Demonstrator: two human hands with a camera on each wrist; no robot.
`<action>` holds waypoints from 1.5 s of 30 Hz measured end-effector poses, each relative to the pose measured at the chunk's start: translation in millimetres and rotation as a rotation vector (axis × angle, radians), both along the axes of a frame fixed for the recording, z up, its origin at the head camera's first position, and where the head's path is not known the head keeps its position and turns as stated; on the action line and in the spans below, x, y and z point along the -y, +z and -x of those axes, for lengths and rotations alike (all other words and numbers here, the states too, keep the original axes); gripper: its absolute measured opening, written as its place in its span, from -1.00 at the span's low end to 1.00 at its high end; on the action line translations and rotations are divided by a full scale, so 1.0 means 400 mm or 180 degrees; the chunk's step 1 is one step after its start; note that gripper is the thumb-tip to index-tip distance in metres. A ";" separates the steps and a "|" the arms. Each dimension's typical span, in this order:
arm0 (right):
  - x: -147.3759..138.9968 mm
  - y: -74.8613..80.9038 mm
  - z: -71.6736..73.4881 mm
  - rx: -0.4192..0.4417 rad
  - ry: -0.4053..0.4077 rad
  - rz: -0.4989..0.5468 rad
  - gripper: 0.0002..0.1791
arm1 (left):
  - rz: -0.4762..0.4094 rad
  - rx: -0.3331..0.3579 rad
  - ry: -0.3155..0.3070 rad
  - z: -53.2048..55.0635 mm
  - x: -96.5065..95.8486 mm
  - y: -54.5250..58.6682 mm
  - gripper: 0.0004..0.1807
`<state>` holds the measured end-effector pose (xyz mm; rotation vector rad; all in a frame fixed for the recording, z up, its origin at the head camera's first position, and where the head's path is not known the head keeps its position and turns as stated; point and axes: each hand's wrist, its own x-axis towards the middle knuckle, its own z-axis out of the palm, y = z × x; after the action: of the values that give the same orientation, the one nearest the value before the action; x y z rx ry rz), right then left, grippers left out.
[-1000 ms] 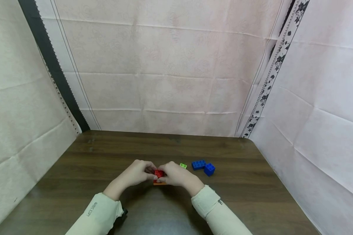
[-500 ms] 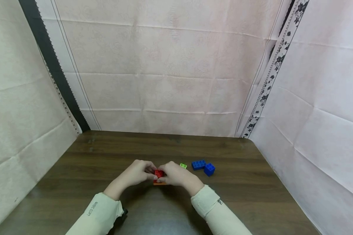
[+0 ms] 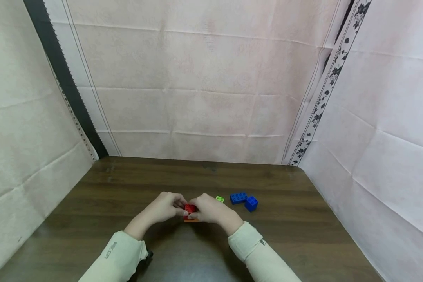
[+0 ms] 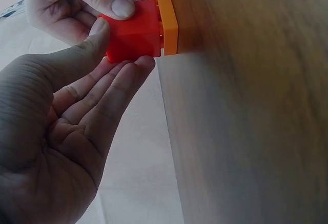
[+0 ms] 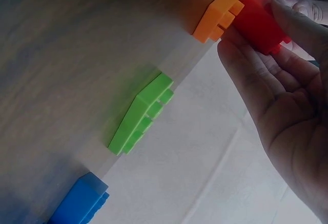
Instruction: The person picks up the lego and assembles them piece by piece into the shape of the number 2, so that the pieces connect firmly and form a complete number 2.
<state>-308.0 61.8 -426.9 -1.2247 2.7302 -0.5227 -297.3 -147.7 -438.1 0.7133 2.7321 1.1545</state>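
A red toy building brick (image 4: 134,32) stands on the studs of a flat orange building brick (image 4: 166,16), which lies on the wooden table. In the left wrist view a narrow gap with studs shows between red and orange. My left hand (image 3: 163,209) holds the red brick from the left, thumb on the near side and fingers behind. From the other side my right hand (image 3: 211,211) grips the same brick, its thumb on the near face. Exposed orange studs show beside the red brick in the right wrist view. In the head view the hands cover much of both bricks.
A flat lime-green brick (image 5: 141,114) lies just beyond the right hand. Farther right are a long blue brick (image 3: 238,197) and a smaller blue brick (image 3: 251,203), side by side. Pale cloth hangs (image 3: 204,98) behind and beside the dark wooden table (image 3: 134,176).
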 end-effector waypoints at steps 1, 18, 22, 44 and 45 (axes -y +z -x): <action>0.000 0.001 0.000 0.0003 -0.0002 -0.0006 -0.83 | -0.0007 0.0005 0.0002 0.001 0.000 0.000 -0.81; 0.006 0.007 -0.010 0.0001 -0.0100 -0.0061 -0.85 | -0.0036 -0.0041 0.0026 0.003 0.000 -0.012 -0.81; 0.007 0.003 -0.007 0.0021 -0.0113 -0.0055 -0.85 | -0.0058 -0.0032 0.0037 0.003 0.000 -0.011 -0.82; 0.015 0.011 0.006 -0.0005 -0.0119 -0.0141 -0.83 | 0.0031 -0.0028 0.0134 -0.004 -0.010 -0.001 -0.87; 0.015 0.010 0.008 -0.0015 -0.0114 -0.0143 -0.83 | 0.0033 -0.0027 0.0130 -0.004 -0.010 -0.001 -0.87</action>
<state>-311.1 55.9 -423.0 -1.1702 2.7566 -0.4600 -295.8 -143.8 -438.7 0.6657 2.7699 1.1473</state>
